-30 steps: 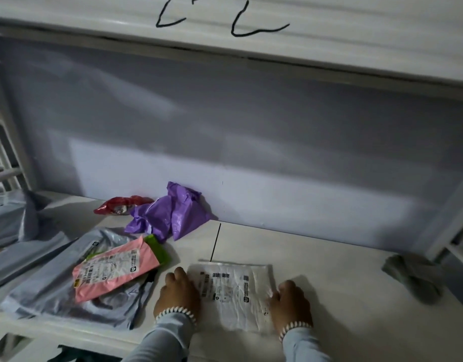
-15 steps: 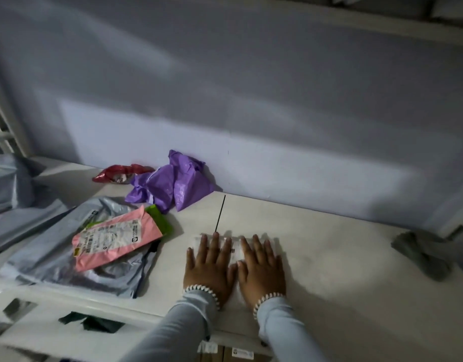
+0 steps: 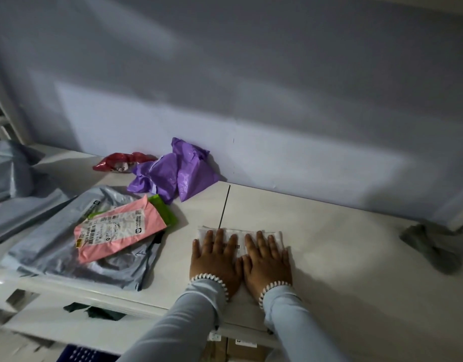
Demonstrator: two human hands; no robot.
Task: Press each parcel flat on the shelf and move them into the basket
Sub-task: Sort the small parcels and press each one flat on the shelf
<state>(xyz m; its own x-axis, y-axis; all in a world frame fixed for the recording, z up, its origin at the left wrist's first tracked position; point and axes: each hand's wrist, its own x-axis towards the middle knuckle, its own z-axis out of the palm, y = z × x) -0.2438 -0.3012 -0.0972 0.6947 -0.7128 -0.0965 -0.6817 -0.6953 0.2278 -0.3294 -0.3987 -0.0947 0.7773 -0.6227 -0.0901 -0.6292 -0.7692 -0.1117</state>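
A small white parcel (image 3: 240,237) with a printed label lies flat on the white shelf (image 3: 342,257), near its front edge. My left hand (image 3: 215,259) and my right hand (image 3: 266,261) lie side by side on top of it, palms down, fingers straight and pressing. Most of the parcel is hidden under them. To the left, a pink parcel (image 3: 120,228) rests on a green one (image 3: 163,211) and a large grey parcel (image 3: 81,249). A crumpled purple parcel (image 3: 177,171) and a red one (image 3: 120,162) sit against the back wall. A blue basket (image 3: 81,355) shows at the bottom edge.
More grey bags (image 3: 13,184) pile up at the far left by a white rack. A dark grey bundle (image 3: 431,244) lies at the shelf's right end. Cardboard boxes (image 3: 238,348) stand on the level below the shelf.
My hands moved from the parcel's left and right sides onto its top and now press it flat. The camera tilted downward, bringing the lower shelf level into view.
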